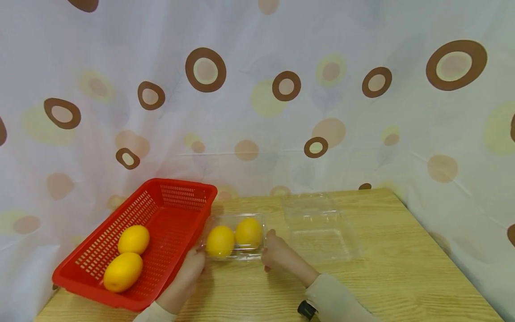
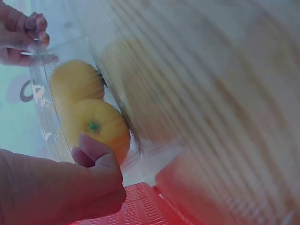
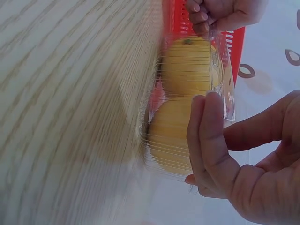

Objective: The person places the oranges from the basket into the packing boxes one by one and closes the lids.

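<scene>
A clear plastic clamshell box (image 1: pixel 243 258) sits on the table beside the basket, its lid down over two oranges (image 1: pixel 220 241). One orange (image 2: pixel 96 126) shows a green stem in the left wrist view. My left hand (image 1: pixel 191 266) pinches the box's left end, thumb and fingers curled at the rim. At the opposite end, my right hand (image 1: pixel 279 255) pinches the rim, with its fingers (image 3: pixel 213 136) along the near side and the thumb behind. Whether the lid is fully latched cannot be seen.
To the left stands a red perforated basket (image 1: pixel 177 223) with two yellow fruits (image 1: pixel 122 272) in its near end. Another clear clamshell box (image 1: pixel 322 239) lies opened out at the right. A patterned curtain (image 1: pixel 249 112) hangs behind the wooden table (image 1: pixel 402 268).
</scene>
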Available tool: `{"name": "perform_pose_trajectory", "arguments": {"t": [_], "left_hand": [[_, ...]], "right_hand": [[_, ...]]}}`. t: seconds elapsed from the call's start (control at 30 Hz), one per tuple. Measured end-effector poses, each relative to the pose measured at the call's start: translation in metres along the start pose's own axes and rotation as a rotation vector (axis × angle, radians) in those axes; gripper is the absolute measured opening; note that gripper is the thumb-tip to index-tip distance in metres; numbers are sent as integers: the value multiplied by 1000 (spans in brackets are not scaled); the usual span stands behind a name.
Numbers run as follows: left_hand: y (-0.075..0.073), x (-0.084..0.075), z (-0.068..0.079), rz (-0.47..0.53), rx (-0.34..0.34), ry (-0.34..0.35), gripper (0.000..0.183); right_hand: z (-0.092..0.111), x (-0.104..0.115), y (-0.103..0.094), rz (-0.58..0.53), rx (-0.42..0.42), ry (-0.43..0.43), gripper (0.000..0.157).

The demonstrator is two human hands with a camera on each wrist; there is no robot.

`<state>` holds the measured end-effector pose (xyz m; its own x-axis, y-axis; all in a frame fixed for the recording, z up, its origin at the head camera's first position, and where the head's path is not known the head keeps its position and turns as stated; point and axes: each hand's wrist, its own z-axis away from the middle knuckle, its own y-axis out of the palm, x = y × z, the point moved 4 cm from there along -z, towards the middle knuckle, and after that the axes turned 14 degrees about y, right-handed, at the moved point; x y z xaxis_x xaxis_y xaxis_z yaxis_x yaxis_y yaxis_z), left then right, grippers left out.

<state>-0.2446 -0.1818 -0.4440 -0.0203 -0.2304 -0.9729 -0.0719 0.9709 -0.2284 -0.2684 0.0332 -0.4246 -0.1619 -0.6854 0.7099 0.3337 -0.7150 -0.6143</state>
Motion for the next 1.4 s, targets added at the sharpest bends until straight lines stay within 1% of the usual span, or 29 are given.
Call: {"name": "perform_pose_trajectory", "arguments": {"t": [0.1,0.27,0.37,0.47,0.53,0.57,0.6,0.7,0.77,0.83,0.9,1.0,1.07,1.13,1.23,1.4], "left_hand": [[-2,1,2,21,-28,-16,40],[-4,2,6,77,-72,-80,23],[-4,2,9,144,-93,-111,20],[-3,0,12,180,-95,-113,22],[-2,-2,14,157,-89,-102,22],[-2,-4,15,134,-79,-97,25],[-2,-5,16,107,-68,-95,30],[-1,-10,19,44,-35,-72,48],[1,-15,21,29,-22,-36,56],[2,-19,22,-2,-30,34,56],[4,-23,23,-44,-42,95,58],[6,-29,26,-151,-46,159,64],[7,-33,29,-190,-39,195,66],[10,-40,31,-222,-31,248,67],[16,-53,36,-237,-13,348,66],[25,-68,41,-261,22,445,67]], "right_hand": [[0,3,1,14,-6,10,64],[1,7,1,11,-6,24,60],[4,8,0,-15,-2,7,53],[8,8,-1,-9,-16,-33,40],[10,9,-2,12,-43,-70,35],[11,9,-3,29,-61,-84,35],[13,10,-5,51,-82,-102,32],[16,12,-11,75,-118,-110,38],[19,13,-17,86,-132,-114,39],[23,12,-25,89,-151,-125,37],[27,10,-35,86,-182,-158,31],[33,3,-54,74,-249,-197,24],[37,-3,-68,67,-287,-214,21],[40,-10,-83,71,-320,-211,20],[45,-23,-105,94,-378,-208,21],[47,-49,-137,169,-464,-159,26]]}}
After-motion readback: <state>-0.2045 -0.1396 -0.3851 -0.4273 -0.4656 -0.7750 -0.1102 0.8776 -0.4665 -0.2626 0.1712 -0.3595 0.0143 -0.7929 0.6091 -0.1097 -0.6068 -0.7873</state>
